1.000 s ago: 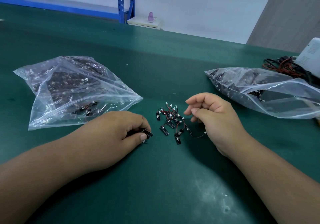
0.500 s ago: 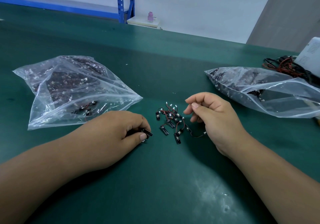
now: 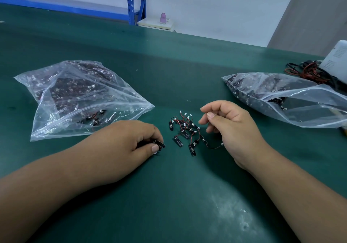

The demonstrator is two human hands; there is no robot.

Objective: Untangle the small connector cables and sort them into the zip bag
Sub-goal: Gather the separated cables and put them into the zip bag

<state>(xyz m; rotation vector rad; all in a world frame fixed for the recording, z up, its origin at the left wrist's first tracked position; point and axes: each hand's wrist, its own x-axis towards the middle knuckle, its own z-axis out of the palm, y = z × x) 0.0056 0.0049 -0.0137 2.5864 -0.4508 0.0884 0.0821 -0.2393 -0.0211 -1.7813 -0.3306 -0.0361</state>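
Left of the cable tangle (image 3: 185, 130), the left hand (image 3: 122, 145) pinched a black connector (image 3: 160, 144); right of it, the right hand (image 3: 234, 130) curled, hold unclear.

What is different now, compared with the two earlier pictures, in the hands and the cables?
Very little. The right hand raised its fingertips slightly, up from the cable pile; whether it pinches a wire is unclear. The left hand grips the same black connector in the same place. The pile, the left zip bag and the right zip bag did not move.
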